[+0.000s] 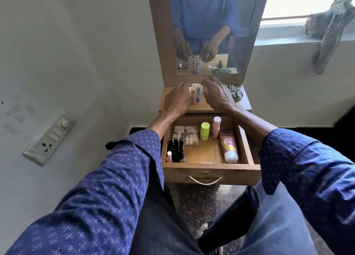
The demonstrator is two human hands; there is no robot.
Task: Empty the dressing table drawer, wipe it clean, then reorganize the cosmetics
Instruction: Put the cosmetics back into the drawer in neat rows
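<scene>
1. The dressing table (242, 103) stands at twelve o'clock, its drawer (211, 173) pulled open toward me.
2. In the drawer, a pink tube (228, 145) lies at three o'clock and dark bottles (175, 149) stand at nine.
3. My left hand (178, 99) grips two small tubes (195, 95) on the tabletop.
4. My right hand (217, 95) hovers beside them at three o'clock, fingers relaxed, holding nothing.
5. A crumpled cloth (235, 93) lies at the tabletop's right edge.
</scene>
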